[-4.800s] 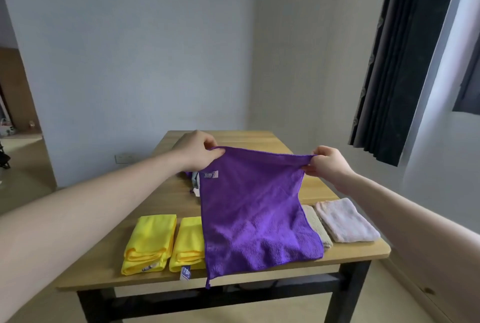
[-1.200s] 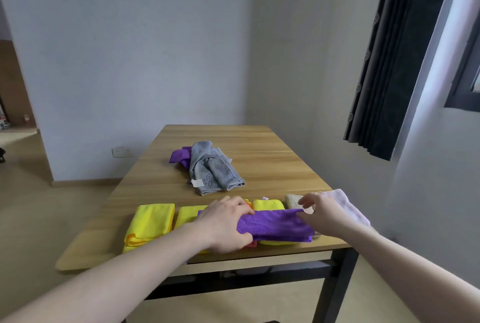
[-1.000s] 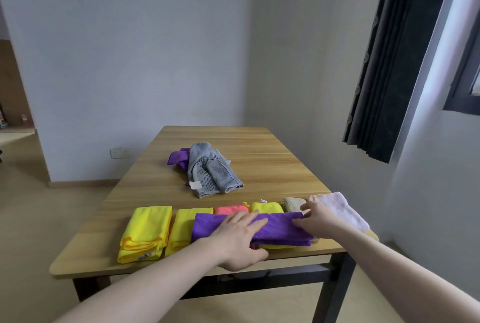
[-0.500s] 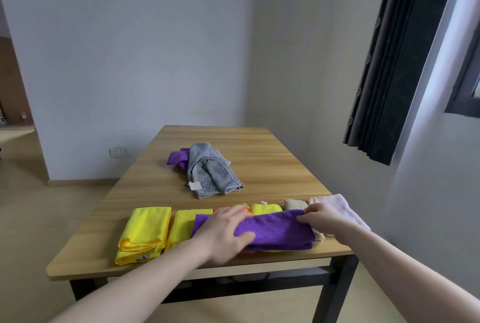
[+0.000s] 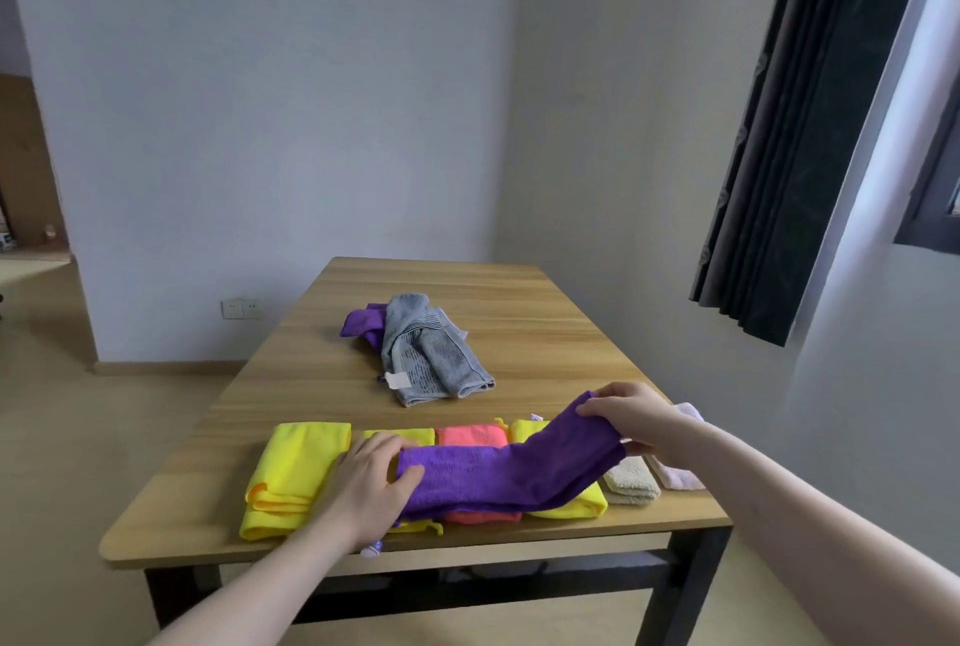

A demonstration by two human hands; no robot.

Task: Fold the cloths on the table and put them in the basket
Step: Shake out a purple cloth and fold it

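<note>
A purple cloth (image 5: 498, 474), folded into a long strip, lies across a row of folded cloths at the table's near edge. My left hand (image 5: 371, 481) presses flat on its left end. My right hand (image 5: 631, 414) grips its right end and holds that end lifted off the table. Under it lie a yellow cloth (image 5: 296, 468), a coral cloth (image 5: 470, 436) and another yellow one (image 5: 571, 502). A beige cloth (image 5: 631, 481) and a pale pink cloth (image 5: 678, 476) lie at the right. No basket is in view.
A crumpled grey cloth (image 5: 431, 359) lies mid-table on top of another purple cloth (image 5: 361, 323). The wooden table (image 5: 519, 302) stands near a white wall, with a dark curtain (image 5: 800, 125) at the right and bare floor on the left.
The spread purple cloth was folded into a strip and laid down. Over the last half second my right hand has lifted the strip's right end while my left hand stays on the left end.
</note>
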